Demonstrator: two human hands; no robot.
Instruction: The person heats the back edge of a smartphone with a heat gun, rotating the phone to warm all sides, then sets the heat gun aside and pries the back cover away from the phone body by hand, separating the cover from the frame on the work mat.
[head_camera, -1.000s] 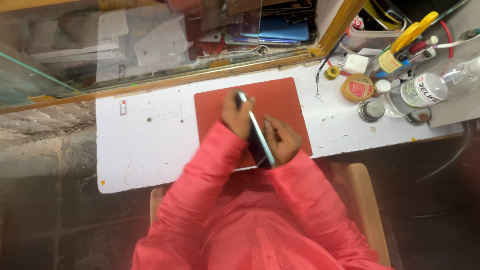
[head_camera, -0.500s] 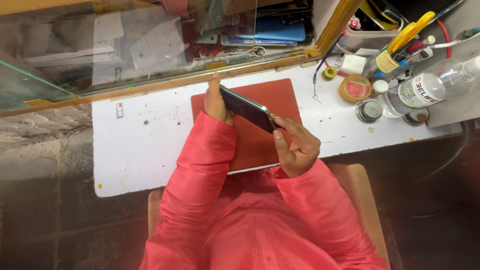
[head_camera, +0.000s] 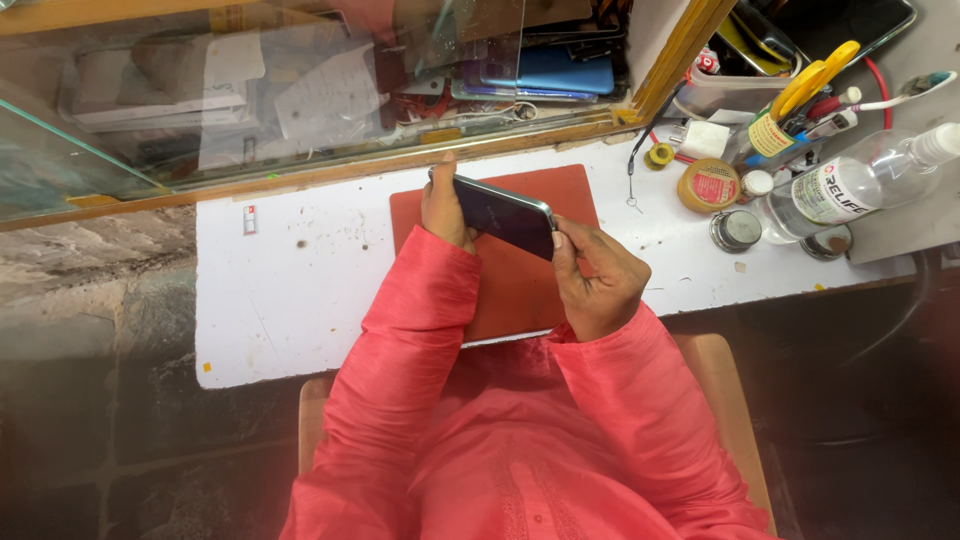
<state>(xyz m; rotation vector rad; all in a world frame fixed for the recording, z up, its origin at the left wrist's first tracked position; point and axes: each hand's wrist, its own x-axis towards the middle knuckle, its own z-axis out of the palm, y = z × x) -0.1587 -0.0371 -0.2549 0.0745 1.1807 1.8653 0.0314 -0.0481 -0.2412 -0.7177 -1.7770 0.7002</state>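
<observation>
A dark smartphone (head_camera: 503, 214) is held flat and level between both hands, above a red mat (head_camera: 520, 280) on the white worktop (head_camera: 300, 290). My left hand (head_camera: 443, 208) grips its left end, thumb up along the edge. My right hand (head_camera: 595, 278) grips its right end with fingers curled under. Both arms wear pink sleeves.
Behind the worktop a glass case (head_camera: 300, 90) holds papers and blue phones. At the right stand a clear plastic bottle (head_camera: 850, 185), round tins (head_camera: 708, 185), a small jar (head_camera: 735, 230), a holder with yellow-handled tools (head_camera: 800, 110) and a toothbrush (head_camera: 905, 92). A wooden stool (head_camera: 715, 380) is beneath me.
The phone stood on edge a second ago; it has been turned to lie flat and level. My hands moved apart to its two ends, the right one shifting right.
</observation>
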